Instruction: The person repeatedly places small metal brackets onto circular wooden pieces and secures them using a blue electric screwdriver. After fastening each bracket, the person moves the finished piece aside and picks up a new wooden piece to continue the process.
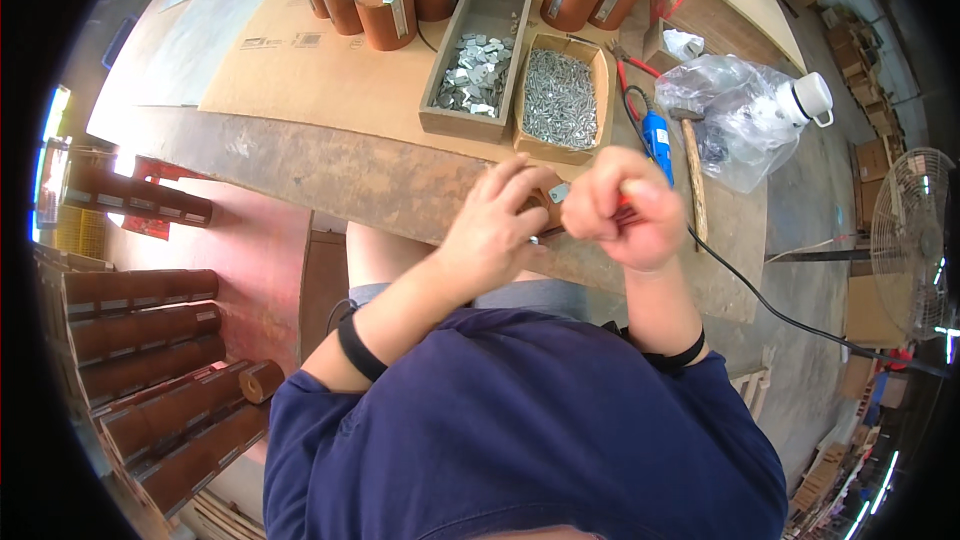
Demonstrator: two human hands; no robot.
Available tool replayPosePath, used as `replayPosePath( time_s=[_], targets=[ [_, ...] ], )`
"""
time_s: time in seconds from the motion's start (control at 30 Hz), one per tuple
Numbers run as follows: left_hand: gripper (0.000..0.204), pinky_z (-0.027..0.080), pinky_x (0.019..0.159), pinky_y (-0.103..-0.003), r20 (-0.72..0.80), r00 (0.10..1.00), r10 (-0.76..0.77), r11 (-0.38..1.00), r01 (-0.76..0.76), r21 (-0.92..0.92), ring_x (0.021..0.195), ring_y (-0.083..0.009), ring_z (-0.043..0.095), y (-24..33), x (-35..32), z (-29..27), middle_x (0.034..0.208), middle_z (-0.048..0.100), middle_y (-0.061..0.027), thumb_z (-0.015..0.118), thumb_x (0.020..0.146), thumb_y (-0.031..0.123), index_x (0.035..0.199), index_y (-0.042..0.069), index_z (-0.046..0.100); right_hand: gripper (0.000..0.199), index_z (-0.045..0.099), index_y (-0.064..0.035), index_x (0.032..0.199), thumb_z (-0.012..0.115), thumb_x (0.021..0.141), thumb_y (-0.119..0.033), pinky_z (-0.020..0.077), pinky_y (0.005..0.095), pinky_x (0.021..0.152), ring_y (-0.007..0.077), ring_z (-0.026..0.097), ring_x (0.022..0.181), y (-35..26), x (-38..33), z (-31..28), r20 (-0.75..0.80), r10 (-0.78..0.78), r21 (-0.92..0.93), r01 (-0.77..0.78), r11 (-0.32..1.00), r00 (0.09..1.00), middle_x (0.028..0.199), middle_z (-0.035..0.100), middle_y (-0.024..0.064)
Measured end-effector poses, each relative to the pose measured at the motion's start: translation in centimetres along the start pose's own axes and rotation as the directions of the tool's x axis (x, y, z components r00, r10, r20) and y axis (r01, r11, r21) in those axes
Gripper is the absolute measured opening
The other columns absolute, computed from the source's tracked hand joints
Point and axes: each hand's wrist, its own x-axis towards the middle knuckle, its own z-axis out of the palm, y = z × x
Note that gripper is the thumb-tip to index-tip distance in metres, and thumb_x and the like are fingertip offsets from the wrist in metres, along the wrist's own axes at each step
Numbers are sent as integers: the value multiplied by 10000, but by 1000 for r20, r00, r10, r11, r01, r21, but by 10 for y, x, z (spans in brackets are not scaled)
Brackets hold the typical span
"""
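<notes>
Cardboard sheet point(300, 85) carried dark print—too small to read on my feed. Left hand point(495, 220) angled inward, fingers bent; its hold I couldn't tell. Small metal plate point(558, 193) showed between hands. Right hand point(625, 215) blurred, clenched on red object point(627, 202)—blue tool point(657, 136) lay beyond, pale-marked.

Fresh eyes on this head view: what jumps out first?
Probably the cluster of rust-brown cylinders across the far side of the bench. Nearer sit an open box of small metal fasteners and, left of it, a long tray of flat metal pieces. At the near edge, the left hand and right hand are close together, the right gripping something orange-red, mostly hidden.
</notes>
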Motion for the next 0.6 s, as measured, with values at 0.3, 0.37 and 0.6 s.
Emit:
replayPosePath(
  time_s=[0.3,0.37,0.6],
  targets=[
    [399,386,902,-404,212,959,-188,982,179,61,1080,-398,418,1,-4,-30,1219,385,-203,679,589,103,969,48,572,298,397,-78,721,333,884,-319,275,261,422,114,307,411,-8,-12,-8,-351,-236,-9,249,968,906,492,379,48],
    [388,399,886,-402,-31,960,-279,960,280,9,1071,-388,434,6,-6,-7,1216,388,-206,737,561,141,878,14,552,292,395,-74,727,326,890,-306,278,260,424,115,311,415,-4,-8,0,-356,-243,-1,260,966,902,498,382,50],
    [309,414,854,-383,-62,994,-88,985,77,-156,1062,-356,445,-10,-3,3,1187,416,-194,712,573,23,829,-13,543,283,385,-51,744,331,902,-279,287,262,429,118,324,433,3,-6,7,-322,-301,-62,297,953,898,522,395,67]
  ],
)
